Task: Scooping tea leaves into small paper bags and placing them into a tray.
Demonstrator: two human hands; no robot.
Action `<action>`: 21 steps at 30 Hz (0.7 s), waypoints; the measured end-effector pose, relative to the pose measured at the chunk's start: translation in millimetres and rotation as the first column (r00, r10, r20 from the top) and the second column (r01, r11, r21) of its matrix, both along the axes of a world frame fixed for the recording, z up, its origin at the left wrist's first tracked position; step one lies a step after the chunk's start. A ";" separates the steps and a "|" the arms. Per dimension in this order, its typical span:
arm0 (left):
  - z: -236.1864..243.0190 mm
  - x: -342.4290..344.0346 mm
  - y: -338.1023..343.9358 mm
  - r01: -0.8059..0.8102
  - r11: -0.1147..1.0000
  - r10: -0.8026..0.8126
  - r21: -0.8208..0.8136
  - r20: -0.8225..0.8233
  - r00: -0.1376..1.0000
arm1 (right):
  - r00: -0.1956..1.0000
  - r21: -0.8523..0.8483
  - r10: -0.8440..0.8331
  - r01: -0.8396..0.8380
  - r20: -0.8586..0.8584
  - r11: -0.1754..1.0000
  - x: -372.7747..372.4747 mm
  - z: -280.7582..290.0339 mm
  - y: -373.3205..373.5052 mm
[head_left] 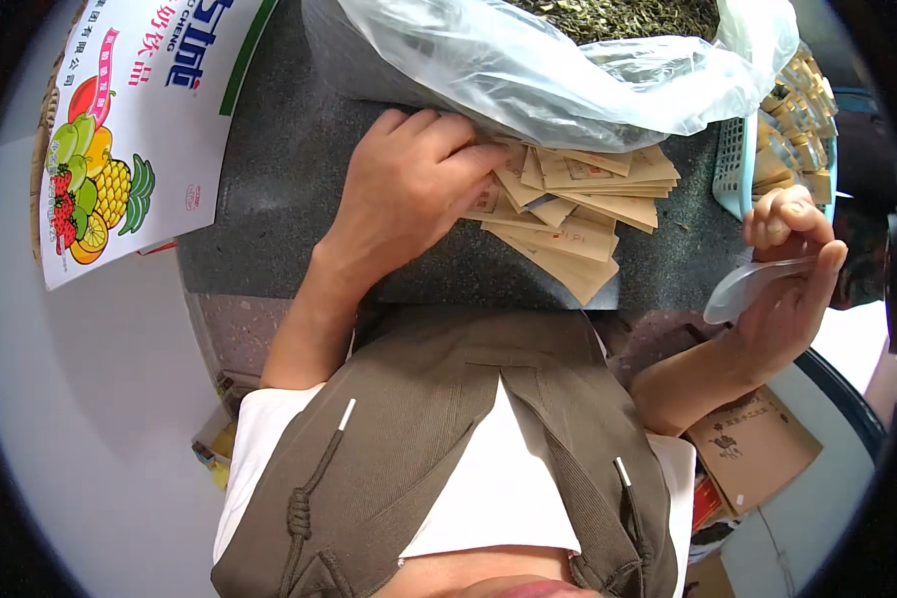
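Plastic bag (528,75): Soft and crumpled, it slumps across the far side of the dark speckled surface (279,199) before you, dried leaves (628,18) showing in its mouth.
Paper packets (568,239): A loose fan of flat tan packets lies on the near side of the bag, the farthest ones reaching its edge. They look thin and light, likely to slide over one another and crease; one edge between thumb and finger seems the surest hold.
Left hand (409,189): Your left hand rests at the near left edge of the bag, fingers half curled, thumb reaching over the packets. Whether that grip has hold of one, or touches the plastic, cannot be told.
Right hand (789,279): Raised to the near right of the bag, your grip is pinched, thumb against fingers, on a translucent scoop.
Scoop (733,294): It hangs near right of the bag, its broad end pointing left. It looks light, smooth and fairly stiff, perhaps slippery; the narrow end you hold seems the right place.
Blue basket (731,169): To the bag's right stands a perforated basket, heaped with plump tan packets (792,115).
Fruit-printed sheet (184,120): White, with bright fruit, it lies left of the bag.
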State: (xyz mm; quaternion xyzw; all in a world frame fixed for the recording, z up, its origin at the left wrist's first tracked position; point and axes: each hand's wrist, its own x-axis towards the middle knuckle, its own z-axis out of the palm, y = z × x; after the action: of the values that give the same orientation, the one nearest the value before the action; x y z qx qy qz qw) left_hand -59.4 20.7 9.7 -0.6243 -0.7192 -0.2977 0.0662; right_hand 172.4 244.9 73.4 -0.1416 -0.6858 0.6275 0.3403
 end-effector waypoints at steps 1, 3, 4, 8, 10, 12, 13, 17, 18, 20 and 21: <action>-0.7 -1.1 -0.9 -0.004 0.999 0.002 -0.051 -0.048 0.999 | 0.999 -0.034 0.039 -0.038 0.026 0.999 7.4 -1.1 6.3; -3.7 -2.9 -3.1 -0.001 0.999 0.000 -0.032 -0.056 0.998 | 0.996 -0.068 0.082 -0.078 0.047 0.995 14.7 -3.8 11.2; -4.2 -3.9 -5.1 0.003 1.000 -0.004 -0.014 -0.065 0.998 | 0.996 -0.152 0.091 -0.089 0.005 0.984 16.6 -6.8 11.1; 4.6 -9.3 -20.0 -0.006 1.000 0.007 0.022 -0.021 1.000 | 0.992 -0.296 0.121 -0.128 -0.042 0.946 18.0 -7.9 5.5; 17.8 -11.7 -26.3 -0.044 0.995 0.034 0.087 0.107 0.994 | 0.986 -0.317 0.142 -0.162 -0.086 0.934 15.9 -9.2 1.2; 37.9 -11.7 -34.6 -0.043 0.996 0.030 0.080 0.149 0.988 | 0.974 -0.340 0.177 -0.217 -0.143 0.915 12.0 -8.6 0.1; 44.9 -10.2 -37.9 -0.065 0.991 0.039 0.116 0.216 0.976 | 0.965 -0.349 0.200 -0.248 -0.168 0.904 10.9 -7.0 0.3; 61.3 -5.0 -44.2 -0.120 0.968 0.074 0.223 0.203 0.976 | 0.970 -0.293 0.205 -0.235 -0.128 0.927 -9.0 16.6 -26.3; 63.0 -2.4 -42.7 -0.122 0.957 0.080 0.264 0.164 0.983 | 0.978 -0.256 0.198 -0.210 -0.071 0.944 -13.0 19.7 -32.5; 65.3 1.3 -38.8 -0.130 0.949 0.111 0.286 0.083 0.990 | 0.982 -0.194 0.169 -0.182 -0.084 0.964 -20.3 22.5 -42.1; 66.4 2.4 -35.9 -0.092 0.947 0.095 0.309 0.006 0.995 | 0.980 -0.116 0.198 -0.199 -0.019 0.973 -21.7 25.8 -44.3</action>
State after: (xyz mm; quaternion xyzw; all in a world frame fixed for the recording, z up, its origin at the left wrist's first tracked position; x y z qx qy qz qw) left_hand -57.0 -15.2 76.1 -0.5727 -0.6924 -0.4003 0.1803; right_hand 150.7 200.6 99.2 -0.0898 -0.6574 0.6980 0.2693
